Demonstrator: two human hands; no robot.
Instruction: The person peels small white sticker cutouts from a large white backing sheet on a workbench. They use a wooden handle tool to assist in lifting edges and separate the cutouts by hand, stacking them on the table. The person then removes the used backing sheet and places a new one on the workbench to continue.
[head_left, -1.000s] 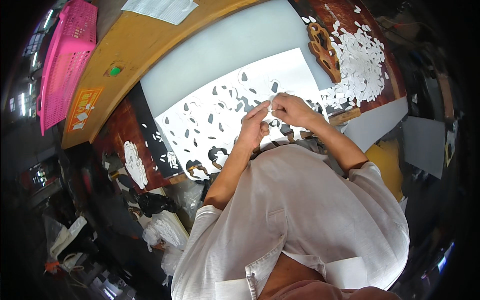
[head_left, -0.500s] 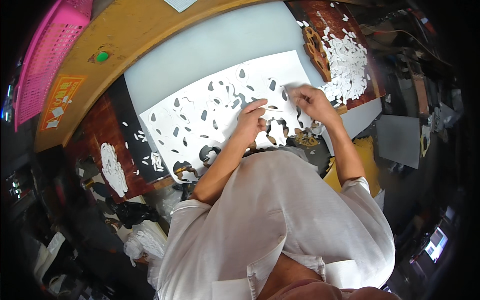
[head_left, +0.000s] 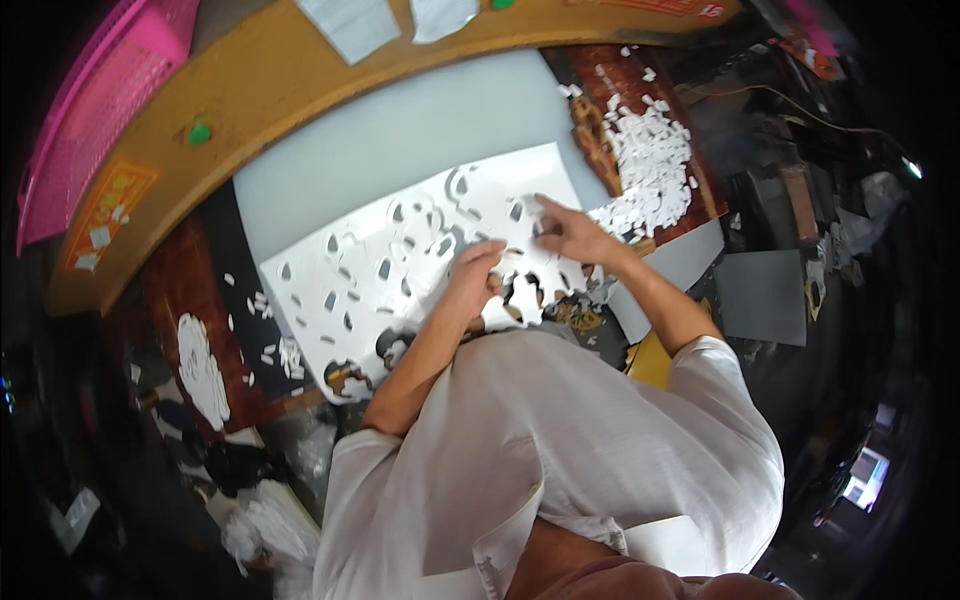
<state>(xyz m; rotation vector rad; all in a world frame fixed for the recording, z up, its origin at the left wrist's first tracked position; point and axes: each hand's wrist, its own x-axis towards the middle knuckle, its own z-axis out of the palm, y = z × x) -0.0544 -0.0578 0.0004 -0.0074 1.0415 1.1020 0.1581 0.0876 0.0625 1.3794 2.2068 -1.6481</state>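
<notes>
A white sheet [head_left: 345, 270] full of cut-out holes lies across the pale cutting board [head_left: 400, 130]. My left hand [head_left: 475, 278] rests over the middle of the sheet, its fingers partly bent with the thumb apart; I see nothing held in it. To its right, my right hand [head_left: 580, 237] is over the sheet's right part, index finger stretched out and thumb apart, near a hole in the sheet. The near edge of the sheet is cut ragged, with dark gaps and brown shapes showing through.
A large pile of small white pieces [head_left: 650, 170] lies at the right, beside a brown cutting die [head_left: 594, 140]. Another white pile [head_left: 202, 370] is at the left. Behind the board runs a yellow machine beam [head_left: 290, 85] with a green button [head_left: 200, 133]. A pink basket [head_left: 100, 110] stands far left.
My head view has shifted, so the scene sits lower and further left. My right hand's fingers have spread from a closer bend, with the index now stretched out. My left hand stays over the sheet.
</notes>
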